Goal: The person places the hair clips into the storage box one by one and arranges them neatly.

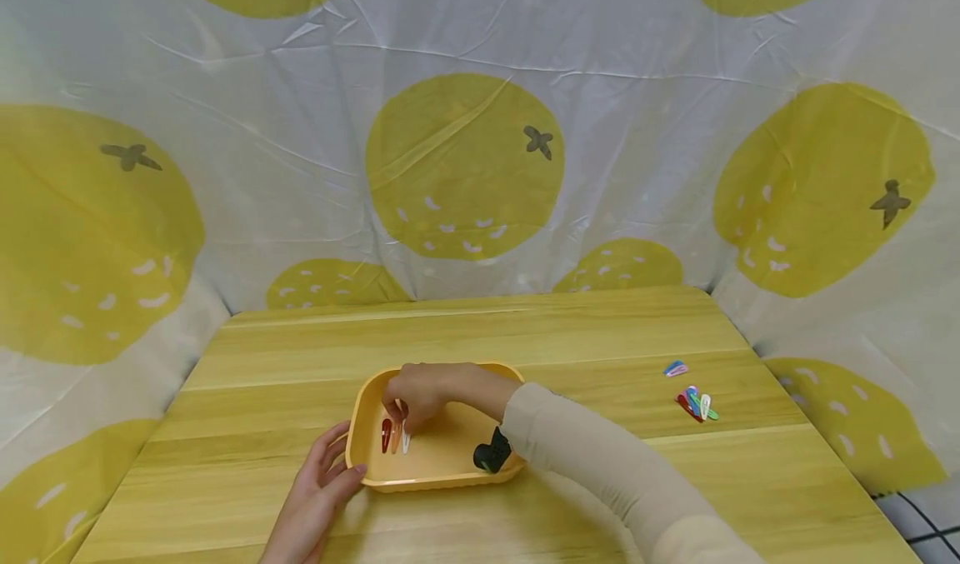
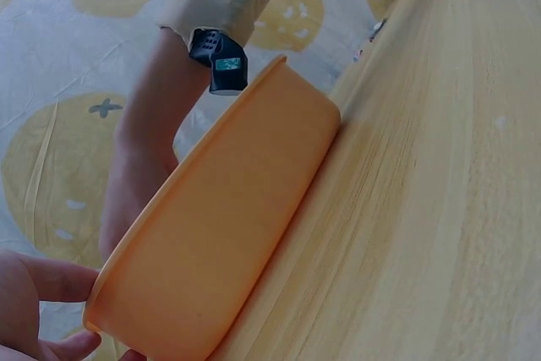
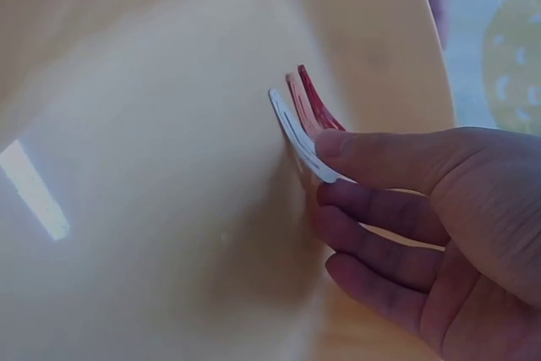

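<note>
A shallow yellow plastic tray [image 1: 442,482] rests on the table. At its left end my left hand [image 1: 324,482] holds the rim, thumb over the edge and fingers along the outer wall. Inside the tray is my right hand [image 1: 423,396], pinching a white snap hair clip [image 3: 296,137] between thumb and index finger. Beside that clip, to its left in the head view, lie an orange hair clip [image 1: 396,437] and a dark red hair clip [image 1: 386,436], roughly parallel. The thumb hides the lower end of the white clip in the right wrist view.
Several colourful hair clips [image 1: 696,403] lie in a small pile on the right of the wooden table [image 1: 285,364]. Just behind them are a blue and a pink clip [image 1: 676,369]. A black wrist camera [image 1: 492,451] on the right arm hangs over the tray's near right corner.
</note>
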Action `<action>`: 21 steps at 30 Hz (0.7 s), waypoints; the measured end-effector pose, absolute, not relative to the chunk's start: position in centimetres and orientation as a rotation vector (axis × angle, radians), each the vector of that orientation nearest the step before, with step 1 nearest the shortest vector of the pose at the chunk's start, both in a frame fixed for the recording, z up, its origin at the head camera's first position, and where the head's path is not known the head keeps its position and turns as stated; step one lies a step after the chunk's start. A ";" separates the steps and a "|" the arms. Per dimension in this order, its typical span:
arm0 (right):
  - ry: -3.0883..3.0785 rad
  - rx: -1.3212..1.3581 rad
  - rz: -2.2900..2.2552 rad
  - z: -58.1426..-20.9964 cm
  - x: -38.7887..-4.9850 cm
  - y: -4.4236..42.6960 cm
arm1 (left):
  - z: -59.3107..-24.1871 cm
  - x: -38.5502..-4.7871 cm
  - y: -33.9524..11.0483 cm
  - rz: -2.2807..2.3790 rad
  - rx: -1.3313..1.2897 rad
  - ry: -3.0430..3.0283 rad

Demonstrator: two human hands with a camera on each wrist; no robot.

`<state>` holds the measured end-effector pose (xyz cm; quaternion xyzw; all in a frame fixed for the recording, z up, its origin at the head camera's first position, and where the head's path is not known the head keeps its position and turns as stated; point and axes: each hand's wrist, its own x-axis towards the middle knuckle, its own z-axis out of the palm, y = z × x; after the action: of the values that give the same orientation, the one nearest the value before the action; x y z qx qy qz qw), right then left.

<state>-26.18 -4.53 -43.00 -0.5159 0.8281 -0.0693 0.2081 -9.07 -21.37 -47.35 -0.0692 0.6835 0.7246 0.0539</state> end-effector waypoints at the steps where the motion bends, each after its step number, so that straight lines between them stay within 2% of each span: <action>1: 2.305 -1.440 -0.186 -42.9 -26.2 -4.5 | -47.3 -9.1 -21.4 2.201 -0.209 2.077; 21: 2.262 -1.465 -0.244 -40.9 -26.2 -2.8 | -47.2 -9.0 -21.3 2.206 -0.214 2.078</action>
<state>-26.20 -2.77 -40.94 -0.5286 0.8161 -0.0882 0.2163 -9.01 -21.30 -47.18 -0.0702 0.6830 0.7252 0.0517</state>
